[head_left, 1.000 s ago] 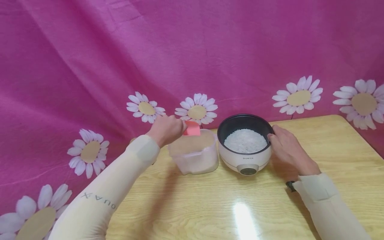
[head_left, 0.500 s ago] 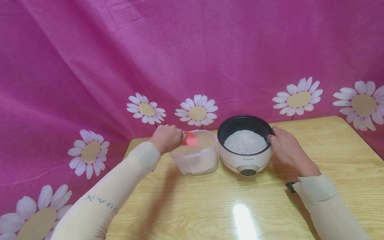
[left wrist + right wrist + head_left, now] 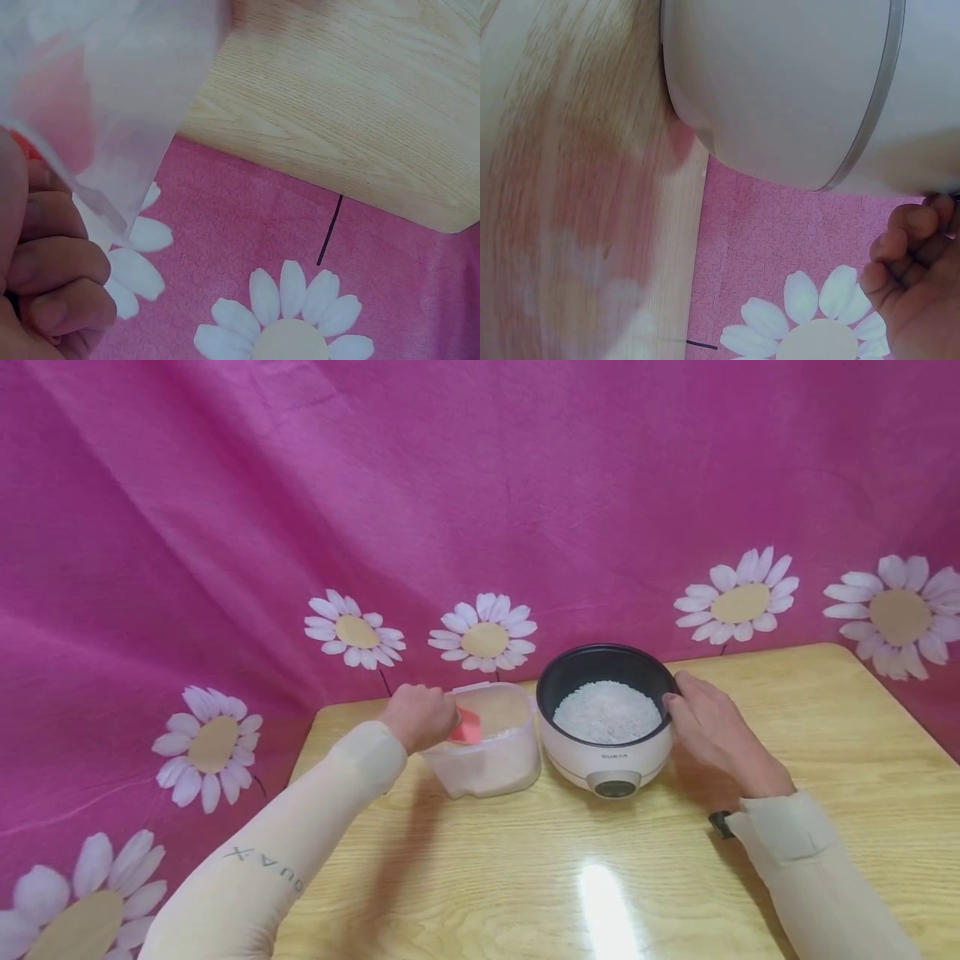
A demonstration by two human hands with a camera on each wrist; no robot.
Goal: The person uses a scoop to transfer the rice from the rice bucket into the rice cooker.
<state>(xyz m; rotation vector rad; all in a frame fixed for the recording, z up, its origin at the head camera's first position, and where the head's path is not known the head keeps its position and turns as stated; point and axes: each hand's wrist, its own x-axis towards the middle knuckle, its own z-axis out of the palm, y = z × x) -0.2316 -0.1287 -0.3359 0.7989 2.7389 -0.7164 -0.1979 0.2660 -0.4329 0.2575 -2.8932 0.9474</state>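
My left hand [image 3: 422, 717] grips a coral-pink scoop [image 3: 468, 727] at the left side of a translucent plastic container [image 3: 487, 770]. The scoop dips inside the container's rim, close to the white rice in it. In the left wrist view, curled fingers [image 3: 64, 262] show at lower left and the pink scoop [image 3: 64, 105] shows through the container wall. Just to the right stands a white electric pot [image 3: 573, 758] with a black inner bowl and a mound of white rice [image 3: 607, 712]. My right hand [image 3: 712, 727] holds this pot at its right rim, thumb on the edge.
Both vessels stand near the back of a wooden table [image 3: 480, 877]. Behind it hangs a magenta cloth [image 3: 525, 485] printed with white daisies. In the right wrist view, the pot's white side [image 3: 772, 82] fills the top, beside the table edge.
My left hand has come down, taking the scoop from above the container to inside its rim. The right hand keeps its hold on the pot.
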